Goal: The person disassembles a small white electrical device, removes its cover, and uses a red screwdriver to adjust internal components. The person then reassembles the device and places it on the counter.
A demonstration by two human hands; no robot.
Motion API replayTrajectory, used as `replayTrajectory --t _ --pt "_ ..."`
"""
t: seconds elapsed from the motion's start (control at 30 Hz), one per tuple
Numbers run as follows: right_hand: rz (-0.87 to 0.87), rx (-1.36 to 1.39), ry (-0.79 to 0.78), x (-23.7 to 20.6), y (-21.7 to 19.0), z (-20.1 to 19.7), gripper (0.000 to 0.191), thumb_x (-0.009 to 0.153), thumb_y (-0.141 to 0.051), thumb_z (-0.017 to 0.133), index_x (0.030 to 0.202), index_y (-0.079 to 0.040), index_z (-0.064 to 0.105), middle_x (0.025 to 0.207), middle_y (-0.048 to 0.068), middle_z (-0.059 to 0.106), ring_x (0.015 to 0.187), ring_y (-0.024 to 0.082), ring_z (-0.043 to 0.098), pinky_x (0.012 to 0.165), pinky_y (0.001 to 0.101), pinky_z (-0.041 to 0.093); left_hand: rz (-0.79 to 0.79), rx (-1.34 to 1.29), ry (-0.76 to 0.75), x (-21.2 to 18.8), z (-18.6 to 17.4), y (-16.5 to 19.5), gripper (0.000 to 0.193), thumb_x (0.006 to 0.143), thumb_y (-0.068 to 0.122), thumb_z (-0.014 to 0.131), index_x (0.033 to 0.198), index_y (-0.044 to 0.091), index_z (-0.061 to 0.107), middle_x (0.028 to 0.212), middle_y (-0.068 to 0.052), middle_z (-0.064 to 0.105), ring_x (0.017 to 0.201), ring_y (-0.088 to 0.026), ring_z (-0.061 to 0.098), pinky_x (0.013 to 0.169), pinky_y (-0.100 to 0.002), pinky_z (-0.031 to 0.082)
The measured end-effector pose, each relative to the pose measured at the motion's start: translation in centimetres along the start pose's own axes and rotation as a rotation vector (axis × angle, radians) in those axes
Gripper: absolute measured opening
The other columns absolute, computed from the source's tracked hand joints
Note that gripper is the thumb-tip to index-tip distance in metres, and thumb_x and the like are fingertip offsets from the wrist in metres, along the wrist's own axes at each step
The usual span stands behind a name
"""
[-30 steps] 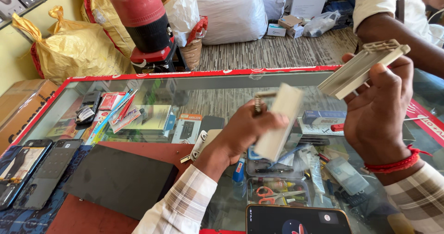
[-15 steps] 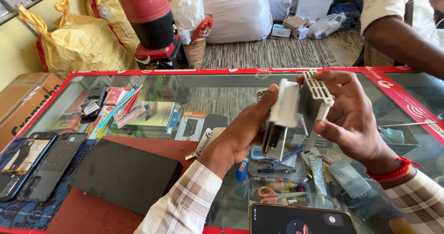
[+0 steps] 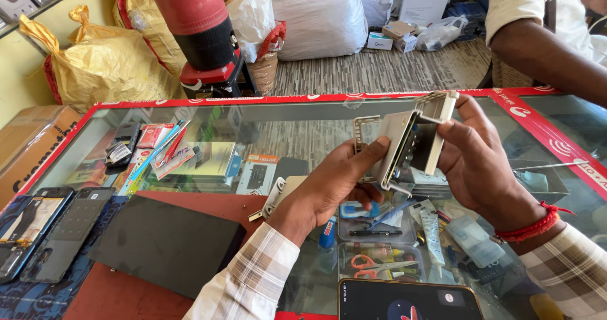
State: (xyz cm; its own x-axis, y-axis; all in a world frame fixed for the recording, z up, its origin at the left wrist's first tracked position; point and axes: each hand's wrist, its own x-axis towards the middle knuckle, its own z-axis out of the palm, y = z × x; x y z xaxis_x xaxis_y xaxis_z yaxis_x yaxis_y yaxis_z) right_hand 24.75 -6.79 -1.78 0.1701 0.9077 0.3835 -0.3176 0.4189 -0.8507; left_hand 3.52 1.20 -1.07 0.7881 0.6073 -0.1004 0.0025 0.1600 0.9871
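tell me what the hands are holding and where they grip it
Both hold a pale plastic casing above the glass counter: the left hand pinches its lower left edge, the right hand grips its right side.

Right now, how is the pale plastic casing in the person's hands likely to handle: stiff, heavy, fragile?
The pale plastic casing looks stiff: it keeps flat, square edges between the left hand and the right hand. It is probably light, since fingertips alone carry it above the glass counter. Its thin walls and slotted rim suggest it could crack if squeezed or twisted hard.
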Motion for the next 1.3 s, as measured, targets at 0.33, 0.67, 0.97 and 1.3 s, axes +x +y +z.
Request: replayTrajectory --t 0.33,0.67,0.97,1.3 --pt "0.337 0.102 0.090 0.5 -0.7 0.6 0.051 0.100 -0.036 0.044 0.135 0.000 0.050 0.126 0.020 0.067 0.108 0.029 0.069 0.091 0.0482 0.056 0.081 0.076 -0.075 -0.8 -0.3 0.7 0.105 0.065 0.073 0.077 0.131 -0.004 0.049 0.097 -0.010 0.068 0.066 -0.015 0.072 0.052 -0.027 0.059" --pt "0.494 0.064 0.108 0.5 -0.1 0.5 0.055 0.099 -0.044 0.048 0.141 -0.008 0.046 0.125 0.017 0.067 0.098 0.027 0.071 0.085 0.0471 0.058 0.336 0.534 0.140 0.5 -0.8 -0.8 0.080 0.070 0.087 0.062 0.097 0.013 0.075 0.085 -0.003 0.075 0.076 -0.009 0.073 0.065 -0.024 0.057" --pt "0.574 0.119 -0.033 0.2 -0.9 1.4 0.067 0.097 -0.046 0.048 0.149 -0.005 0.040 0.124 0.018 0.069 0.093 0.030 0.074 0.080 0.0454 0.062 0.176 0.117 0.224 0.9 -1.7 -0.8 0.065 0.091 0.074 0.063 0.074 0.012 0.056 0.068 0.002 0.050 0.061 -0.009 0.051 0.055 -0.027 0.046" --pt "0.599 0.022 -0.034 0.5 -1.6 1.5 0.069 0.094 -0.048 0.043 0.142 0.002 0.044 0.114 0.025 0.071 0.085 0.037 0.077 0.076 0.0453 0.063 0.069 -0.279 0.141 0.3 -1.4 0.5 0.079 0.078 0.069 0.066 0.126 0.006 0.066 0.112 -0.009 0.070 0.106 -0.021 0.068 0.088 -0.046 0.058"
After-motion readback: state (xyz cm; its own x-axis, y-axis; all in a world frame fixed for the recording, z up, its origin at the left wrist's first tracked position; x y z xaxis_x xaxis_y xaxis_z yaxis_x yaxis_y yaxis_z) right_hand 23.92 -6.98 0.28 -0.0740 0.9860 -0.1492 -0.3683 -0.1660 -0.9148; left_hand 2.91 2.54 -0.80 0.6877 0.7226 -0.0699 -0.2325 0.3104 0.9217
